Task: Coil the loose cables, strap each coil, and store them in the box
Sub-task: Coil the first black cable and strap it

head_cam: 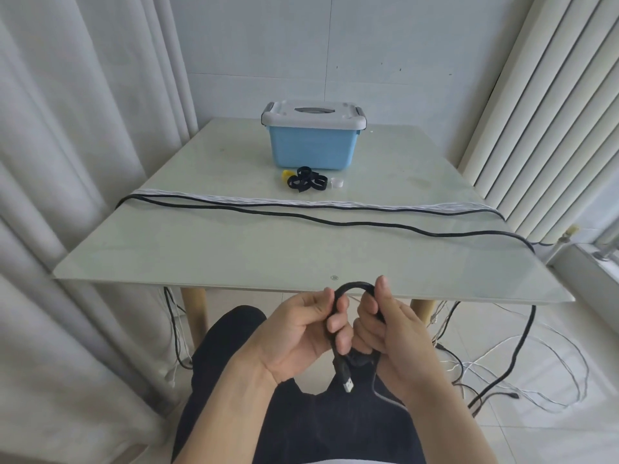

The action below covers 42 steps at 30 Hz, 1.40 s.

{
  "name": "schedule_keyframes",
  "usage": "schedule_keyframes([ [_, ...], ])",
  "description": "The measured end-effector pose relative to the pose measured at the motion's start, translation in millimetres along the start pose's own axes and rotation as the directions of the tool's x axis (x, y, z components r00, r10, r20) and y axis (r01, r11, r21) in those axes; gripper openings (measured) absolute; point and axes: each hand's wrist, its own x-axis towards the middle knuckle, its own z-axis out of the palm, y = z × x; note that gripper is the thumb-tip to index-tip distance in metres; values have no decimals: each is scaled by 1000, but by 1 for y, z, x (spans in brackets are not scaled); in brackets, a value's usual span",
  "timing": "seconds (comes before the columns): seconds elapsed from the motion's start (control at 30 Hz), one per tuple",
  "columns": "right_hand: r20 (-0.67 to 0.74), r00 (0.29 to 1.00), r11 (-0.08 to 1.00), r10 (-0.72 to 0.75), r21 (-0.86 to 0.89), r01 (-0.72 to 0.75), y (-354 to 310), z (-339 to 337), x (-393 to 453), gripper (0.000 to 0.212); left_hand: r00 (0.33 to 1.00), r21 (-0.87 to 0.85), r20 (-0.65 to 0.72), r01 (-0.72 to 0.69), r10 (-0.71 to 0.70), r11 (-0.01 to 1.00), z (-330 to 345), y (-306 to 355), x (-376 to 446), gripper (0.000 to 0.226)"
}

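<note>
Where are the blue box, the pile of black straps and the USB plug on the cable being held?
blue box (313, 150), head view, on its blue front wall.
black straps (307, 179), head view, middle of the pile.
USB plug (348, 385), head view, on its metal tip.

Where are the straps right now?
In the head view, the black straps lie in a small pile on the table, just in front of the blue box, beyond the stretched cables.
</note>
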Motion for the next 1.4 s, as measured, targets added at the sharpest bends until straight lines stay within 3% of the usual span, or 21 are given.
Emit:
schedule_keyframes([
  [0.07, -20, 1000, 1000, 19, 0, -19, 2, 3, 2, 49, 999, -47, -47, -7, 5, 999, 3, -2, 0, 27],
  [0.23, 21, 999, 996, -50, -73, 52, 6, 8, 3, 51, 924, -78, -376, -103, 66, 992, 15, -5, 5, 38],
  [0.4, 57, 970, 866, -237, -440, 237, 6, 1, 3, 67, 864, -151, -460, -301, 203, 941, 12, 6, 3, 43],
  [0.5, 48, 976, 677, -210, -713, 181, -6, -17, 2, 72, 838, -253, -464, -435, 286, 864, -4, 22, -4, 44],
  [0.57, 21, 974, 592, -225, -791, 153, -20, -34, 3, 65, 811, -347, -471, -532, 347, 772, -17, 34, -7, 41],
  [0.63, -1, 966, 595, -260, -787, 160, -33, -46, 3, 46, 782, -403, -485, -597, 391, 694, -27, 44, -12, 34],
  [0.7, 16, 963, 583, -268, -793, 176, -39, -46, 3, 29, 757, -397, -482, -638, 442, 660, -31, 49, -15, 24],
  [0.77, 61, 970, 493, -235, -853, 173, -36, -40, 1, 23, 748, -361, -474, -646, 464, 673, -30, 48, -13, 16],
  [0.83, 127, 978, 360, -164, -916, 179, -29, -33, -3, 20, 750, -323, -445, -644, 490, 693, -26, 44, -11, 17],
  [0.93, 222, 971, 220, 92, -955, 198, -23, -20, -12, 20, 768, -187, -386, -607, 510, 772, -18, 38, -8, 15],
  [1.0, 269, 941, 217, 208, -950, 223, -26, -13, -17, 24, 793, -28, -333, -550, 511, 835, -16, 32, -5, 8],
  [1.07, 309, 922, 249, 234, -936, 250, -29, -8, -20, 30, 817, 177, -282, -471, 503, 864, -17, 25, -4, 2],
  [1.17, 311, 946, 358, 95, -897, 259, -29, -9, -20, 42, 897, 572, -180, -239, 405, 784, -17, 18, -7, 8],
  [1.23, 284, 959, 402, -24, -875, 269, -27, -11, -18, 47, 948, 700, -112, -137, 298, 701, -14, 16, -12, 16],
  [1.33, 227, 958, 478, -176, -831, 284, -26, -14, -17, 50, 985, 738, -62, -61, 158, 672, -7, 14, -14, 19],
  [1.4, 201, 939, 487, -279, -813, 318, -26, -16, -13, 49, 998, 648, -27, -31, 63, 761, -3, 10, -13, 22],
])
